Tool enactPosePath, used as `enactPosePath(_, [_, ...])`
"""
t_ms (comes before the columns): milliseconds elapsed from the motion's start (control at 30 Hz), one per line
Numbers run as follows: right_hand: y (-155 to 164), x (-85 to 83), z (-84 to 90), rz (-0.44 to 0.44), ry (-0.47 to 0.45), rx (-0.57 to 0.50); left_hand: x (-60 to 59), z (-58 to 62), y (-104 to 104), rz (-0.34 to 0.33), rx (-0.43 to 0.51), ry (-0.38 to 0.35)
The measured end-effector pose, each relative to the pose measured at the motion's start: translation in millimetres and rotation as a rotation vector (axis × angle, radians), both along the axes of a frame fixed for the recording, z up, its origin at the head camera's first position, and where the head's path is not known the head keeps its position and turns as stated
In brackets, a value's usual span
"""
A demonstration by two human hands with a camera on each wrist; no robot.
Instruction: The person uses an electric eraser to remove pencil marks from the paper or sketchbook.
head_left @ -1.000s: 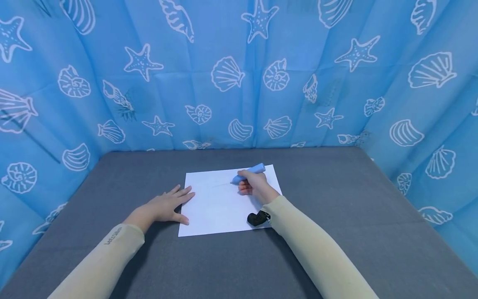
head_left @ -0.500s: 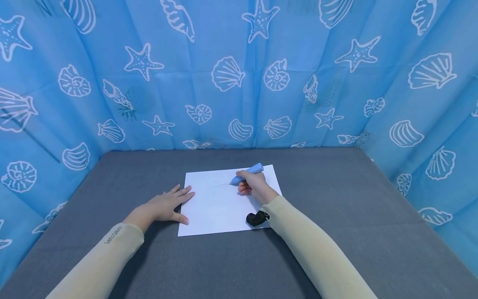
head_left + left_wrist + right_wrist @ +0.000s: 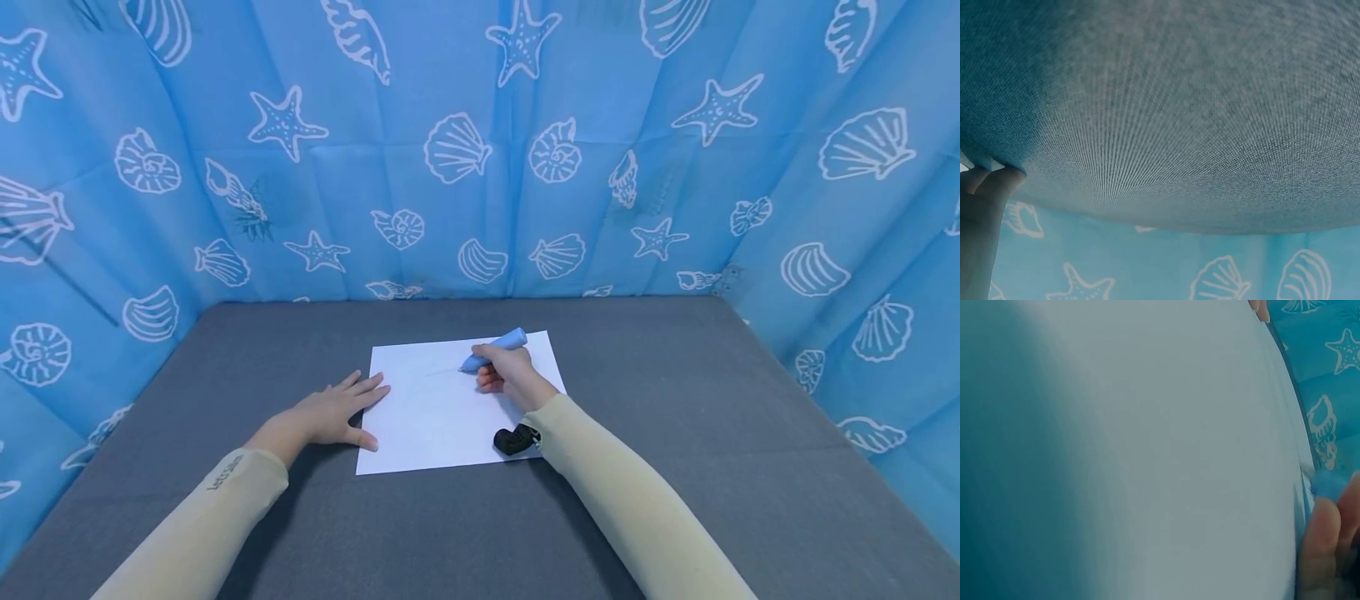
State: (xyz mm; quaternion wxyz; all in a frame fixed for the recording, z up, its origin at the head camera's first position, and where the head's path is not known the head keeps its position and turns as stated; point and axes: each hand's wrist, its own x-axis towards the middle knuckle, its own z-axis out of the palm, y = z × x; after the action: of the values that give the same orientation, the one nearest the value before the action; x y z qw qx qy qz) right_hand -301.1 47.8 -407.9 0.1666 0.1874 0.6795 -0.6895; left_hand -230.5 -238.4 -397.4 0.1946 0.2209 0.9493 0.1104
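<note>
The white sheet of paper is the landmark here, lying flat on the grey surface, roughly at its middle. At the sheet's left edge rests the left hand, palm down, its fingers spread and fairly straight; only the fingertips and the thumb seem to overlap the paper, with most of the palm on the bare surface beside it. That is a thin hold, I judge: if the pen drags hard, the sheet could pivot or creep under so light a press, and the line would skew.

Towards the sheet's far right corner, the right hand has its fingers curled round a light blue pen, the tip pointing left and down at the paper, at or just above it. A faint stroke seems to run left from the tip, though it is too pale to be sure. The pen is held low and slanted, so the tip could skip or snag the paper, and the heel of the hand could smear anything fresh beneath it.

Near the sheet's near right corner, the black wrist device sits over the paper; it could catch that edge and lift it
</note>
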Motion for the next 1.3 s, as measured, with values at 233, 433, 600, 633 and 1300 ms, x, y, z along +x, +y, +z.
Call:
enactPosePath(233, [1.6, 0.7, -0.2, -0.006, 0.007, -0.006, -0.6, 1.5, 1.9, -0.008, 0.000, -0.005])
enactPosePath(433, [3.4, 1.4, 0.7, -0.004, 0.005, -0.034, -0.9, 0.5, 1.9, -0.010, 0.002, -0.010])
enactPosePath(600, [3.1, 0.9, 1.5, 0.011, -0.009, -0.056, -1.2, -0.9, 1.1, -0.008, -0.002, -0.007])
enactPosePath(633, [2.5, 0.5, 1.4, 0.011, -0.013, -0.060, -1.1, -0.8, 0.9, -0.008, -0.002, -0.007])
enactPosePath(1300, [-0.4, 0.5, -3.3, 0.020, 0.028, 0.001, -0.5, 0.2, 1.7, -0.008, -0.009, 0.006])
